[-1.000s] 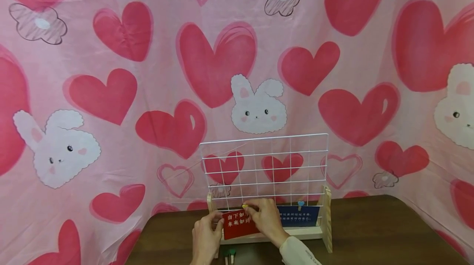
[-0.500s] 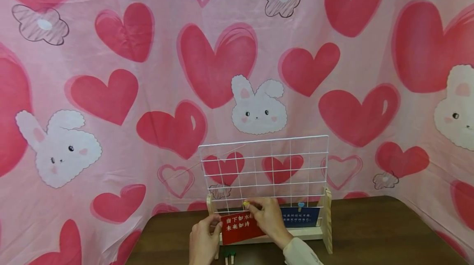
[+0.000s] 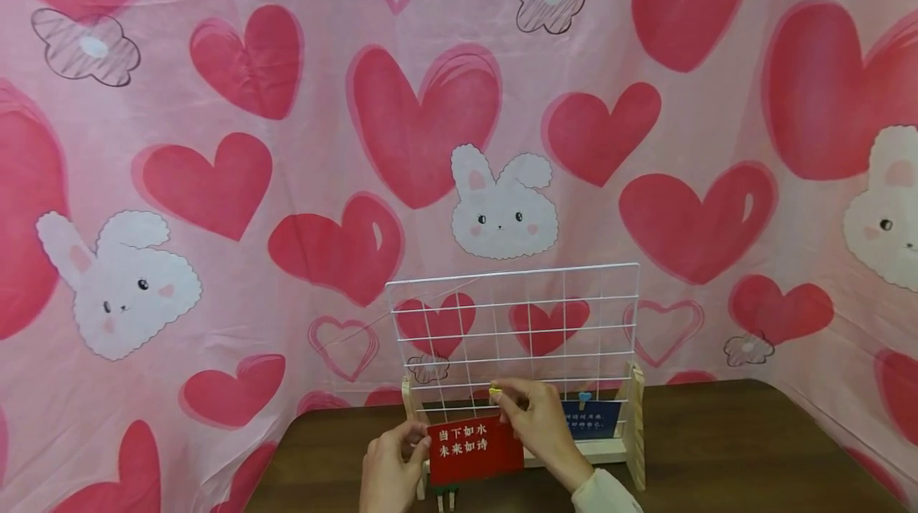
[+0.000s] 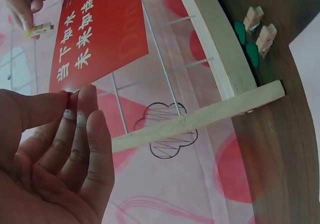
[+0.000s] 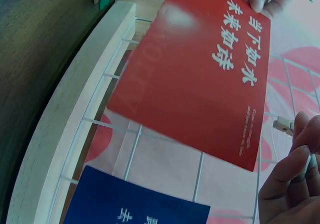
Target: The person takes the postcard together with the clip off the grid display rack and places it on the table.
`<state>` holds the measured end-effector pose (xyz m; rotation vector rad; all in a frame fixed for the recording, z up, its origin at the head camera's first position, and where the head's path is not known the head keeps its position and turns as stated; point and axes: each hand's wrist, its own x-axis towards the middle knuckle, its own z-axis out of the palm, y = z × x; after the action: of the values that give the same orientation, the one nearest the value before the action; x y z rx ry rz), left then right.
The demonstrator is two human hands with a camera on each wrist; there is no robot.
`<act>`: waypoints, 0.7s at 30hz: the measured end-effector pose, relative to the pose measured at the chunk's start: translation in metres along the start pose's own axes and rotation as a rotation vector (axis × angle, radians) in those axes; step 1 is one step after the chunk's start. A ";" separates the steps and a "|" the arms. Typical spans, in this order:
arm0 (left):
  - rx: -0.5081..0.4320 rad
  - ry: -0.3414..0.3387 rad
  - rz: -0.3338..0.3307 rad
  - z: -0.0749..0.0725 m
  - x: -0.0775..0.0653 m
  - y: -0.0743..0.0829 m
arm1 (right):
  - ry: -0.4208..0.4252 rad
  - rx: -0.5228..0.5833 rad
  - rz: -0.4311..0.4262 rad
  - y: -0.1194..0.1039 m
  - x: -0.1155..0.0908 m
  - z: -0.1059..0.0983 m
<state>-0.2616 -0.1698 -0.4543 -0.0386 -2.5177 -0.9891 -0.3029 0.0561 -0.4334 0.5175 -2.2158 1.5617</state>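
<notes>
A red card (image 3: 476, 461) with white lettering is pinched at its left edge by my left hand (image 3: 390, 465), thumb against fingertips in the left wrist view. It tilts in front of the white wire grid rack (image 3: 512, 332). My right hand (image 3: 541, 425) pinches a small wooden clothespin (image 5: 283, 125) with a yellow top, just beyond the card's upper right corner. In the right wrist view a gap shows between clothespin and card. A blue card (image 3: 598, 420) hangs low on the grid at the right, under a clothespin with a blue heart (image 3: 584, 398).
The rack's wooden base (image 5: 75, 108) and side posts (image 3: 635, 425) stand on a dark wooden table (image 3: 724, 449). Two clothespins with green tops (image 4: 252, 43) lie before the base. A pink cloth (image 3: 323, 139) with hearts and rabbits hangs behind.
My right hand has moved right with the yellow-topped clothespin, uncovering the red card's right part and covering more of the blue card. My left hand has shifted the red card slightly down.
</notes>
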 end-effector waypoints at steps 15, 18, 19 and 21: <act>-0.121 -0.284 0.021 -0.002 -0.014 -0.020 | 0.086 -0.104 0.005 0.028 -0.017 -0.017; -0.129 -0.305 0.015 0.003 -0.016 -0.023 | 0.061 -0.093 0.062 0.035 -0.022 -0.021; -0.132 -0.309 0.016 0.004 -0.016 -0.024 | 0.049 -0.092 0.084 0.038 -0.024 -0.022; -0.135 -0.317 0.010 0.006 -0.017 -0.026 | 0.027 -0.100 0.111 0.043 -0.027 -0.024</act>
<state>-0.2533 -0.1834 -0.4819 -0.2688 -2.7226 -1.2316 -0.2994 0.0950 -0.4742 0.3471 -2.3233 1.4921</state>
